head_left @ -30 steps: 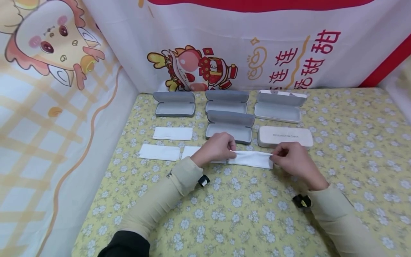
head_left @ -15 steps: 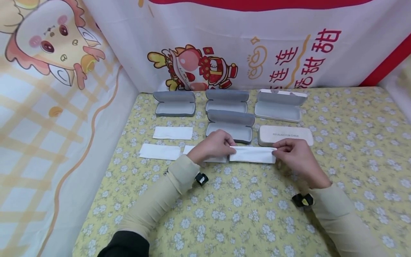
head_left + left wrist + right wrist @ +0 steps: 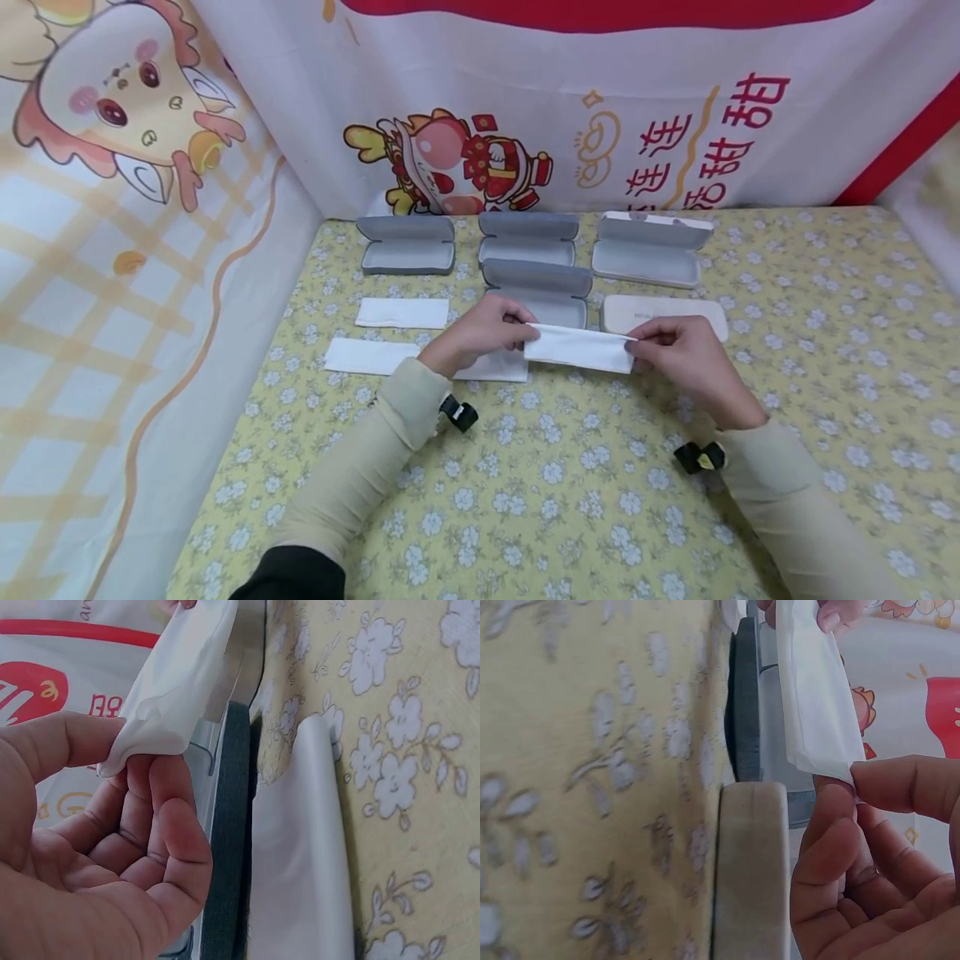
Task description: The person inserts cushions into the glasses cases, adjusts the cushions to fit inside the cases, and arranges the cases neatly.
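Cartoon-printed curtain [image 3: 465,67] backs a counter [image 3: 555,500] covered in yellow flowered fabric. At the front left of an open grey case [image 3: 537,279], a person's left hand [image 3: 487,327] pinches one corner of a folded white cloth [image 3: 577,347]; the right hand [image 3: 686,358], in front and to the right of that case, pinches the opposite end. Neither hand is nearer: the cloth stretches between them, raised off the counter, its long axis running left to right, roughly parallel to the case's length, its right end reaching past the case. Farther out, a closed pale case [image 3: 660,307] sits just right of the grey case, three more open cases [image 3: 408,228] stand behind it, and three flat white cloths [image 3: 402,313] lie to its left and front, one partly hidden by the left forearm [image 3: 360,467].
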Motion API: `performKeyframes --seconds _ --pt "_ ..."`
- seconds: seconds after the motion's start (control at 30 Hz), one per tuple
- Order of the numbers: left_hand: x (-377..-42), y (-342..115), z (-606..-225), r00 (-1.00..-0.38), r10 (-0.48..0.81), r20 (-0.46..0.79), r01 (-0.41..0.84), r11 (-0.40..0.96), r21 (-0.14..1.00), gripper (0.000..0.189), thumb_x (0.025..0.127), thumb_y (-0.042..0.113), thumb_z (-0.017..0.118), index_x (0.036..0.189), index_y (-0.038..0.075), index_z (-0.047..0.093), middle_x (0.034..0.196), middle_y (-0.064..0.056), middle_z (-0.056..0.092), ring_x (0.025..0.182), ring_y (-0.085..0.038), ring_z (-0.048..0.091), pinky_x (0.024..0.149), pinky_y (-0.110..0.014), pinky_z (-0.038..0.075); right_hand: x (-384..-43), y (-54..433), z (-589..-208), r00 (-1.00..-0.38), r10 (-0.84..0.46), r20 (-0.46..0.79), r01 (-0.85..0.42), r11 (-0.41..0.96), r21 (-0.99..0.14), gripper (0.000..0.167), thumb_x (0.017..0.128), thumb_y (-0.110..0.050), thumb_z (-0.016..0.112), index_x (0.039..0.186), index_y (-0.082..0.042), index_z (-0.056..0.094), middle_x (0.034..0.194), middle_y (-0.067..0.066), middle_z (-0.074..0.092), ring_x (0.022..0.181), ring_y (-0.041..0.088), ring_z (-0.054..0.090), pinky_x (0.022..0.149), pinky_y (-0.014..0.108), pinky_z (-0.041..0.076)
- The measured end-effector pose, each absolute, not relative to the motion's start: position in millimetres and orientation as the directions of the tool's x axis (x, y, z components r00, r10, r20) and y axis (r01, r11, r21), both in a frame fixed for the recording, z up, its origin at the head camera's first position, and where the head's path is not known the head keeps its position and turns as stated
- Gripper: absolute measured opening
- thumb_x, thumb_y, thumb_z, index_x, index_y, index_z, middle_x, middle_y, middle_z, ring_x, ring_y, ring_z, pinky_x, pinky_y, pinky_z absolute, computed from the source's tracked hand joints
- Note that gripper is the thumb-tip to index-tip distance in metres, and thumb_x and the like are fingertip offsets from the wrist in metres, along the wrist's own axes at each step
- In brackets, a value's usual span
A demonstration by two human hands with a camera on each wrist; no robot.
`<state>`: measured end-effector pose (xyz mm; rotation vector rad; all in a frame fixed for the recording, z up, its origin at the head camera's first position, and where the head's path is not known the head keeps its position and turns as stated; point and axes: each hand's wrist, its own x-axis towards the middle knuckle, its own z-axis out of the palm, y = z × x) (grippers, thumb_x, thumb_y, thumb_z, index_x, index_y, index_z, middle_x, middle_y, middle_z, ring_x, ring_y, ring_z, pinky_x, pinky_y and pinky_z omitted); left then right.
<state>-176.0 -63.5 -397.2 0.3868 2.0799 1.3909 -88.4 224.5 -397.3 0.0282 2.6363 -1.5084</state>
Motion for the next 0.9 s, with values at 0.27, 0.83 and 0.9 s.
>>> performKeyframes --seconds 0.27,0.83,0.9 --pt "-180 -73 -392 -0.800 0.510 -0.316 -0.160 0.327 0.931 0.012 0.096 0.012 0.071 0.105 0.005 0.075 0.098 -0.014 0.068 0.087 -0.031 0.065 0.086 -0.049 0.054 -99 216 -393 -0.994 -0.026 -0.107 0.078 0.515 -0.853 0.018 0.098 -0.019 0.068 0.100 -0.003 0.075 0.086 0.018 0.070 0.076 0.038 0.064 0.058 0.039 0.053" --pt "-197 -92 -385 -0.841 0.425 -0.334 -0.177 0.367 0.913 0.012 0.096 0.016 0.072 0.102 0.007 0.076 0.104 -0.013 0.067 0.088 -0.029 0.064 0.088 -0.050 0.052 -123 199 -382 -0.988 -0.080 -0.134 0.084 0.446 -0.891 0.022 0.097 -0.021 0.069 0.103 -0.001 0.073 0.092 0.019 0.069 0.084 0.040 0.064 0.068 0.042 0.056" --pt "-199 -94 -386 -0.847 0.419 -0.326 -0.176 0.359 0.917 0.012 0.095 0.016 0.073 0.102 0.006 0.076 0.105 -0.013 0.066 0.087 -0.029 0.063 0.089 -0.053 0.051 -126 196 -381 -0.987 -0.085 -0.138 0.088 0.431 -0.898 0.021 0.097 -0.019 0.069 0.103 0.001 0.073 0.091 0.019 0.069 0.084 0.040 0.065 0.070 0.043 0.057"
